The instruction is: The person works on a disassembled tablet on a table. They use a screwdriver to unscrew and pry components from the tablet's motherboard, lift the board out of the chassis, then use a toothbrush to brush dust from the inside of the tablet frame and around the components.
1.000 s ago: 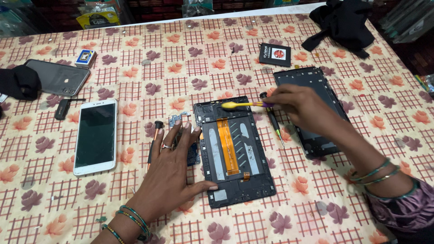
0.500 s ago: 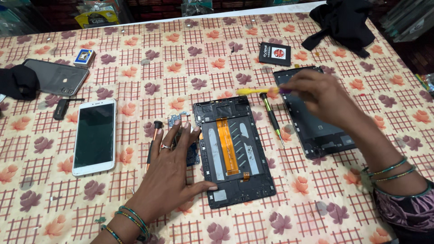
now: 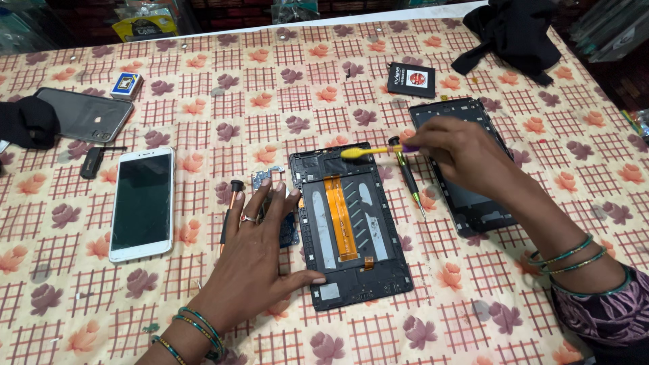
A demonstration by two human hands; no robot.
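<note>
An opened tablet frame (image 3: 351, 230) with an orange flex cable (image 3: 340, 215) lies face down on the flowered tablecloth. My left hand (image 3: 260, 260) rests flat beside it, the thumb pressing its lower left edge. My right hand (image 3: 460, 152) grips a yellow toothbrush (image 3: 368, 152) whose head touches the frame's top edge. A small circuit board (image 3: 287, 230) lies partly under my left fingers. The tablet's dark back cover (image 3: 466, 169) lies under my right hand.
Two screwdrivers lie near the frame, one (image 3: 228, 216) to its left, one (image 3: 407, 174) to its right. A white phone (image 3: 142, 203) lies at left, a dark phone cover (image 3: 84, 115) and a black cloth (image 3: 27, 122) farther left. A battery (image 3: 410, 79) and a black bag (image 3: 510, 34) sit at the back.
My right hand swung the toothbrush a little to the right off the frame, then back onto its top edge. My left hand has stayed in place.
</note>
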